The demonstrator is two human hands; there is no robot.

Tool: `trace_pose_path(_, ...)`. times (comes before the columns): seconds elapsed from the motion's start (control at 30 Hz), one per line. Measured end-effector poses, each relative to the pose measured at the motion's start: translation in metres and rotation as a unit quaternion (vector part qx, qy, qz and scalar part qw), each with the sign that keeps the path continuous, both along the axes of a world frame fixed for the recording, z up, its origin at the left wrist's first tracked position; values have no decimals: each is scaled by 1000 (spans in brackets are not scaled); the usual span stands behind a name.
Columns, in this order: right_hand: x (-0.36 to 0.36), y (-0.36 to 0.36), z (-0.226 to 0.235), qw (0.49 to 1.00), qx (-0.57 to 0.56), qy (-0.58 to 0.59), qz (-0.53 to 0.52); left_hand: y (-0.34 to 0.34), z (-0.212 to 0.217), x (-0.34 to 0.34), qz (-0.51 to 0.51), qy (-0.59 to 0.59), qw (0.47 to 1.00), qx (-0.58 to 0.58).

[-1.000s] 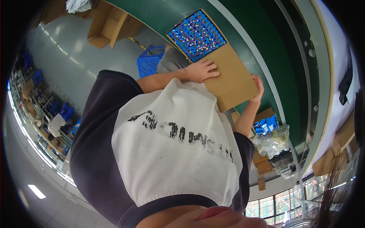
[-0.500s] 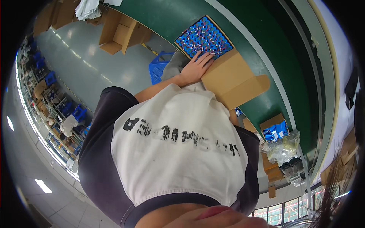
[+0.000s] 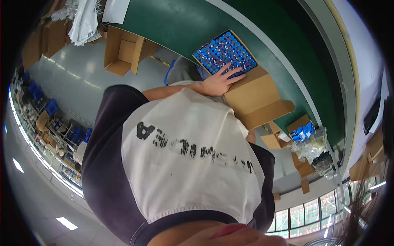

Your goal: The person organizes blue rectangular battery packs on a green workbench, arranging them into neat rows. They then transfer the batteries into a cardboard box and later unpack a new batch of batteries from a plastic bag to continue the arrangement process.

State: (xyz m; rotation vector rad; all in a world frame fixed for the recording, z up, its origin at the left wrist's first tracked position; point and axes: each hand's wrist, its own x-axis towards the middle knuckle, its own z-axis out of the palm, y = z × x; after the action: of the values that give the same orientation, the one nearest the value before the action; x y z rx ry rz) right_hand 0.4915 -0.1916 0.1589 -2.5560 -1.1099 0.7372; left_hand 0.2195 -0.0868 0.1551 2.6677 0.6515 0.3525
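An open cardboard box (image 3: 269, 83) rests on the green table, its wide lid folded back toward me. Inside are packed rows of blue round-topped pieces (image 3: 223, 51) with thin dark and red wires and small white connectors; they look like wired battery cells. My left hand (image 3: 219, 84) reaches across the near edge of the box, fingers spread over the pieces closest to the lid. It grips nothing that I can see. The lid hides my right hand; only a sliver of my right forearm (image 3: 250, 136) shows below it.
An empty cardboard box (image 3: 127, 51) stands open at the table's left edge. White sheets (image 3: 85, 22) hang at the far left. On the right are a small carton of blue pieces (image 3: 303, 132) and crumpled clear plastic (image 3: 310, 147). A blue stool (image 3: 168, 76) is partly hidden beside my legs.
The whole view has shifted, so the box sits slightly lower and farther right. My left hand's fingers have spread wider and moved a little rightward along the box's near edge.
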Motion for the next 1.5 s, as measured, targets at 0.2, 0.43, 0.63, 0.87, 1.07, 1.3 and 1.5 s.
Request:
trace_pose_path(0.2, -50, 30, 28, 988, -74, -107, 86, 41, 33, -51, -84, -47, 988, -116)
trace_pose_path(0.43, -141, 92, 37, 960, -137, -153, 189, 82, 18, -123, -28, -173, 972, -155)
trace_pose_path(0.63, -243, 198, 13, 925, -124, -115, 340, 129, 6, -239, 297, -190, 878, -324)
trace_pose_path(0.87, -357, 263, -55, 880, 96, -110, 453, 175, -119, -339, 559, -105, 791, -226)
trace_pose_path(1.07, -361, 260, -62, 877, 88, -117, 458, 168, -126, -366, 635, -156, 563, -506)
trace_pose_path(1.3, -305, 239, -52, 962, 127, 25, 241, 162, -85, -350, 663, -130, 697, -241)
trace_pose_path(1.5, -304, 250, -57, 929, 5, 369, -8, 208, -65, -272, 463, -78, 748, -469)
